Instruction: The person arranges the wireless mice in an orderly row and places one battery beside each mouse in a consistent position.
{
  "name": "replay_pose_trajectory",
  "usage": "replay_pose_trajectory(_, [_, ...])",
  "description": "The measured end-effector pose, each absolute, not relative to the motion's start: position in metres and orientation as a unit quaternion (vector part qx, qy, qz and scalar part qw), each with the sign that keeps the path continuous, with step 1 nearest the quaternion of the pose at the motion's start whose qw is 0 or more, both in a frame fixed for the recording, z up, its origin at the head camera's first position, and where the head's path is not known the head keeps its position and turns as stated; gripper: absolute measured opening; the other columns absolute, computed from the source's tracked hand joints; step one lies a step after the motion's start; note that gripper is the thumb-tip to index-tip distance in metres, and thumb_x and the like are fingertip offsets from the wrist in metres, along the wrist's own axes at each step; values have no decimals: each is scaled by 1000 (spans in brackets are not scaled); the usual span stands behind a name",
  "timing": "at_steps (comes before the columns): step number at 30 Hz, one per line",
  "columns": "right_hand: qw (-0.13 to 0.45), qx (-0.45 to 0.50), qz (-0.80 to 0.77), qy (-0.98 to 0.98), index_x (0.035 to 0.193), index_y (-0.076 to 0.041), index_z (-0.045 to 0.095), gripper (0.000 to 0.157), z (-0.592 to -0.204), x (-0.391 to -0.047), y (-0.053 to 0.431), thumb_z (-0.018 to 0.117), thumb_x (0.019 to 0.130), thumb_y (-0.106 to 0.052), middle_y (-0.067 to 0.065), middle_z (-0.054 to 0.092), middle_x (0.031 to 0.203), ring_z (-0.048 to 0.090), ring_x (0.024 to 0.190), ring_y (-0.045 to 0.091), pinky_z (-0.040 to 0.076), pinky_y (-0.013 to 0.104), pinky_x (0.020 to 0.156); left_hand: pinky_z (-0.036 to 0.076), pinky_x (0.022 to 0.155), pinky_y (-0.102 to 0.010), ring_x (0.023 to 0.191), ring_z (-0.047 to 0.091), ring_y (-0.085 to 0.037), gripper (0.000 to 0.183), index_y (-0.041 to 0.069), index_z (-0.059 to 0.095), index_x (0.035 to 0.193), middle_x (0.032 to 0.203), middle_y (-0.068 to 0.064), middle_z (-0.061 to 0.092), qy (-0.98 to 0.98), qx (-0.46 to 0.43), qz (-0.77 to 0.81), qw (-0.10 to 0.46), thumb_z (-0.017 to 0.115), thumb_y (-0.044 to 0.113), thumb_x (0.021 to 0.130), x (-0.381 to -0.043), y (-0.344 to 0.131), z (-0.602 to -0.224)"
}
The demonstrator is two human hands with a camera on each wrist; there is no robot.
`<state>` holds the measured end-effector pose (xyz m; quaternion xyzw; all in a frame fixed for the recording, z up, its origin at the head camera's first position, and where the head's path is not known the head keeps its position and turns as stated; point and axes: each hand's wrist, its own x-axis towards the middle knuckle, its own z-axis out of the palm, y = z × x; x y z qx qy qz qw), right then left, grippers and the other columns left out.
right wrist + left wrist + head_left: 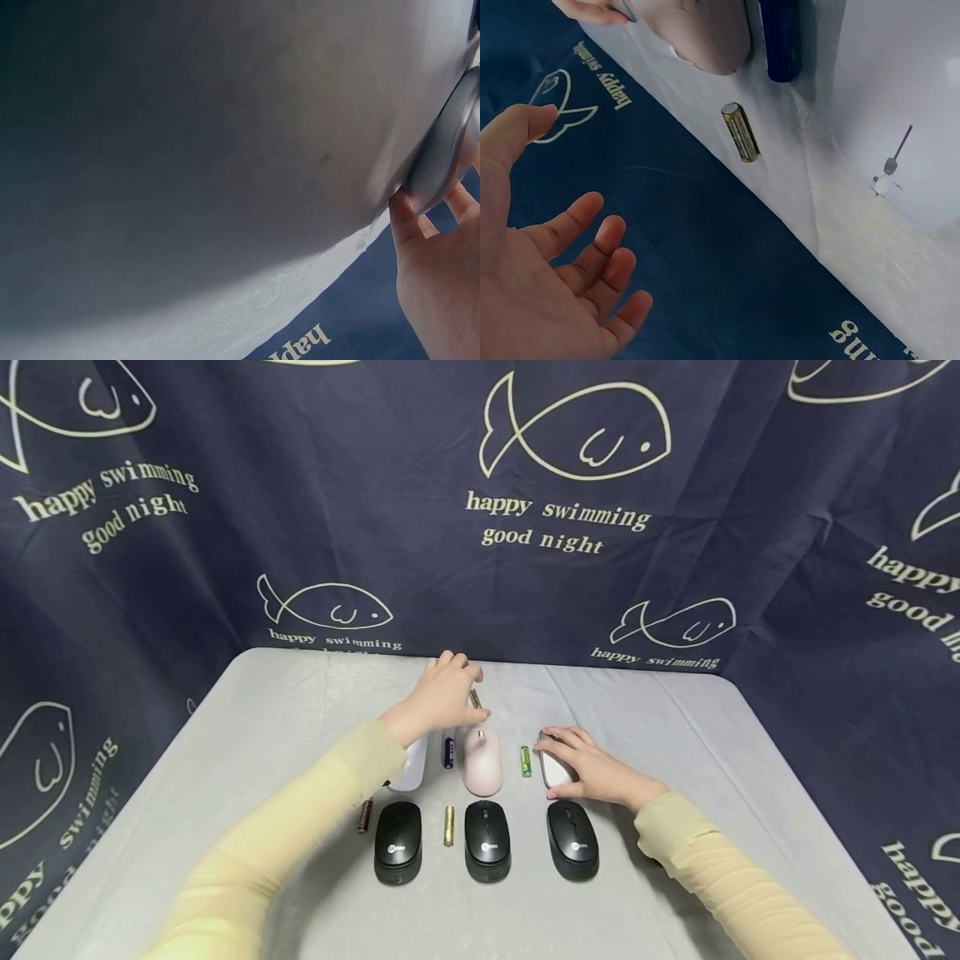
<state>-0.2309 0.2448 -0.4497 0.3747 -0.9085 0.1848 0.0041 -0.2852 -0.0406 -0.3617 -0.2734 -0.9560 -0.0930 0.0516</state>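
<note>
My left hand (444, 695) hovers at the back of the table beside a black-and-gold battery (475, 698). In the left wrist view its fingers are spread and loosely bent, apart from that battery (744, 139), with nothing between them. A pink computer mouse (482, 766) lies just in front of this hand, between a blue battery (448, 753) and a green battery (525, 762). My right hand (600, 774) grips a white computer mouse (555, 770) with grey sides, thumb and fingers at its edges; the right wrist view shows part of that mouse (442, 154).
Three black mice (398, 843) stand in a front row, with a gold battery (449, 825) between two of them. A brown battery (365, 816) lies at the left. Under the left forearm another white mouse (411, 770) is partly hidden. Dark blue cloth (480, 610) hangs behind the table.
</note>
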Motion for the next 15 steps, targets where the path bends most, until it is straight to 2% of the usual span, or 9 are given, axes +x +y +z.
replay_pose_trajectory(15, [-2,371,182,-911,131,-13,52,70,-448,-231,244,79,72,-39,17,39,143,33,129,36,34,53,102,32,85,-38,100,40,-24,53,14,58,116,109,-5,52,-967,-235,-99,17,67,49,78,-312,-33,-371])
